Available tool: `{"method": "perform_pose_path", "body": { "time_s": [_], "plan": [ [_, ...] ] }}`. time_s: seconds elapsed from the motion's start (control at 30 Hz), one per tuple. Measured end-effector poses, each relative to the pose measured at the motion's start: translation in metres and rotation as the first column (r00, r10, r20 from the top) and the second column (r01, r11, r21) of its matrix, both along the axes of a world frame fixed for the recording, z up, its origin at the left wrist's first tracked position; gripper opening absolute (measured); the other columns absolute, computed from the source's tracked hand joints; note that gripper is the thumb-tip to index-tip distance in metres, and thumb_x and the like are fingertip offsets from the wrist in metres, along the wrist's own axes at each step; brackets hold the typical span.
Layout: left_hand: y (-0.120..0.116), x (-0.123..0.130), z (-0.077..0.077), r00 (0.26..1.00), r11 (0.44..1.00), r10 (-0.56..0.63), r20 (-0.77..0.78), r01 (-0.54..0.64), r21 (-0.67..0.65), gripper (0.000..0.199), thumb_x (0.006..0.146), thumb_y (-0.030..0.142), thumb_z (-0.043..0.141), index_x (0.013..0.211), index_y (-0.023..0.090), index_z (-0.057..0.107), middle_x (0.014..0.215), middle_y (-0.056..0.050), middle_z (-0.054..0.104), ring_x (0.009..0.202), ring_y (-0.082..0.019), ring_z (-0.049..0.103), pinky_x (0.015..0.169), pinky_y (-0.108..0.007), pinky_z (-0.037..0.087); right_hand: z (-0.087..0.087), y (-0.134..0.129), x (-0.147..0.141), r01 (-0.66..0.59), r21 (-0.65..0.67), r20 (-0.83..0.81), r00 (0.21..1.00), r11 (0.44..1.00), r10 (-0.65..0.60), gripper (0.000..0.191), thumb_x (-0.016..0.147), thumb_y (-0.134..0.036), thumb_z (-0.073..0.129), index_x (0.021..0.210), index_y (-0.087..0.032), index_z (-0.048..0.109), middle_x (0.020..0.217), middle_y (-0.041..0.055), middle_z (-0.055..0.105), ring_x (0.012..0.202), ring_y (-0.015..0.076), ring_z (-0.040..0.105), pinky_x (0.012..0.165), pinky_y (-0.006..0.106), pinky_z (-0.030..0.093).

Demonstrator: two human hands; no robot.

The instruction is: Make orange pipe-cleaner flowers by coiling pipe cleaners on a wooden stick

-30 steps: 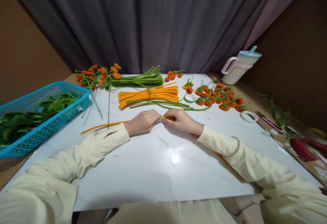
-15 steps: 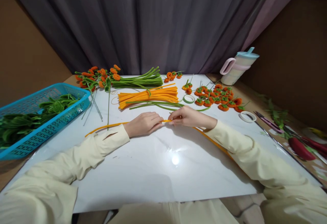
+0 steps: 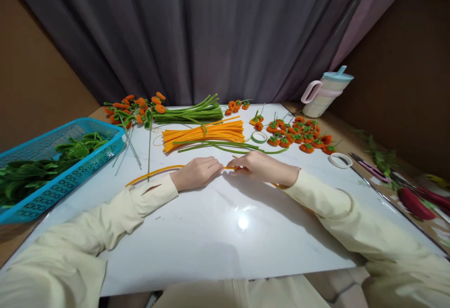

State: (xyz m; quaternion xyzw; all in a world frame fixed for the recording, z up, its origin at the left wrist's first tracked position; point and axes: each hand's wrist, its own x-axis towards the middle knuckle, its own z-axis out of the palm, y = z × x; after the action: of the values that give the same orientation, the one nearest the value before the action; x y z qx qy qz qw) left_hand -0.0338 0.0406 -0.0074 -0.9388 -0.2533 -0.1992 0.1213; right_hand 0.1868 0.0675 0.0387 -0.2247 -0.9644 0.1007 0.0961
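Observation:
Both hands meet over the middle of the white table, fingers closed on fuzzy orange stems. My left hand pinches them, and one end trails out leftward past the wrist. My right hand grips them just to the right, with a short orange piece showing between the two hands. Another orange length comes out under the right wrist and is mostly hidden by the sleeve. Whether it is one stem or several cannot be made out. Behind the hands lie a bundle of orange stems and loose green stems.
A blue basket of green leaves stands left. Behind are orange flowers and green stems. Small orange flowers, tape rolls, scissors and a tumbler are on the right.
The orange stem's left end has shifted slightly right, and less of the orange length shows under my right forearm. My right hand has turned a little, its fingers still closed.

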Motion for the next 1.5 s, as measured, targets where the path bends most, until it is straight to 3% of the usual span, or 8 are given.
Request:
{"method": "perform_pose_path", "body": {
  "time_s": [0.2,0.4,0.57,0.7,0.83,1.03,1.3,1.5],
  "plan": [
    [0.001,-0.002,-0.002,0.999,0.999,0.034,-0.009,-0.034,-0.008,0.024,0.095,0.021,0.032,0.089,0.014,0.053,0.075,-0.006,0.058,0.072,-0.017,0.055,0.063,-0.027,0.041,0.016,0.01,0.008,0.1,-0.45,0.101,0.993,0.888,-0.06,0.021,0.083,-0.026,0.054,0.096,-0.013,0.066,0.059,-0.0003,0.063,0.044,0.0086,0.051,0.05,0.02,0.039],
    [0.002,-0.002,-0.003,0.995,0.994,0.087,0.041,-0.084,-0.068,0.024,0.096,0.025,0.034,0.102,0.014,0.054,0.082,-0.006,0.061,0.077,-0.016,0.056,0.066,-0.026,0.041,0.025,0.024,0.025,0.118,-0.399,0.131,0.989,0.909,-0.071,0.022,0.079,-0.021,0.058,0.098,-0.013,0.067,0.068,0.0021,0.068,0.056,0.0111,0.058,0.053,0.02,0.041],
    [0.001,-0.002,-0.002,0.991,0.991,0.132,0.038,-0.131,-0.042,0.022,0.095,0.022,0.036,0.091,0.014,0.056,0.075,-0.004,0.058,0.072,-0.016,0.055,0.062,-0.026,0.04,0.023,0.027,0.029,0.142,0.086,0.082,0.985,0.986,-0.149,0.024,0.082,-0.006,0.05,0.091,-0.017,0.07,0.075,0.0046,0.069,0.068,0.0148,0.057,0.065,0.027,0.039],
    [0.0,-0.002,-0.002,0.978,0.983,0.169,0.124,-0.177,0.057,0.019,0.092,0.017,0.037,0.092,0.014,0.056,0.075,-0.005,0.06,0.072,-0.017,0.054,0.064,-0.027,0.042,0.02,0.023,0.022,0.14,0.609,0.057,0.974,0.781,-0.218,0.027,0.089,-0.009,0.043,0.108,-0.011,0.062,0.093,0.013,0.066,0.089,0.024,0.05,0.075,0.037,0.033],
    [0.0,-0.003,-0.001,0.969,0.967,0.157,0.19,-0.19,0.172,0.016,0.089,0.014,0.04,0.094,0.012,0.056,0.077,-0.007,0.062,0.072,-0.018,0.054,0.064,-0.029,0.043,0.016,0.019,0.022,0.168,0.713,0.048,0.957,0.681,-0.286,0.037,0.087,-0.01,0.049,0.123,-0.008,0.051,0.119,0.0162,0.057,0.104,0.0288,0.044,0.082,0.041,0.03],
    [-0.002,-0.001,0.001,0.994,0.939,0.027,0.103,-0.06,0.339,0.016,0.088,0.01,0.041,0.097,0.011,0.053,0.074,-0.006,0.064,0.064,-0.017,0.054,0.057,-0.029,0.041,-0.008,-0.003,0.02,0.127,0.463,-0.048,0.992,0.877,-0.118,0.04,0.088,-0.044,0.051,0.11,-0.013,0.06,0.099,0.0109,0.065,0.094,0.0234,0.052,0.082,0.036,0.033],
    [-0.006,0.0,0.01,0.984,0.869,-0.169,-0.058,0.176,0.463,0.015,0.09,0.011,0.041,0.098,0.012,0.053,0.074,-0.004,0.064,0.066,-0.013,0.057,0.062,-0.028,0.043,-0.026,-0.027,0.001,0.074,0.161,-0.173,0.984,0.984,-0.046,0.028,0.092,-0.031,0.044,0.083,-0.012,0.064,0.066,0.0059,0.06,0.064,0.0144,0.05,0.063,0.026,0.034],
    [-0.009,-0.002,0.011,0.986,0.83,-0.163,-0.019,0.147,0.539,0.017,0.089,0.01,0.042,0.098,0.013,0.057,0.082,-0.004,0.066,0.072,-0.013,0.057,0.067,-0.029,0.039,-0.014,-0.032,0.001,0.146,-0.335,-0.149,0.967,0.931,-0.205,0.032,0.091,-0.039,0.044,0.086,-0.013,0.063,0.06,0.0019,0.058,0.049,0.0096,0.046,0.051,0.022,0.034]
  ]
}}
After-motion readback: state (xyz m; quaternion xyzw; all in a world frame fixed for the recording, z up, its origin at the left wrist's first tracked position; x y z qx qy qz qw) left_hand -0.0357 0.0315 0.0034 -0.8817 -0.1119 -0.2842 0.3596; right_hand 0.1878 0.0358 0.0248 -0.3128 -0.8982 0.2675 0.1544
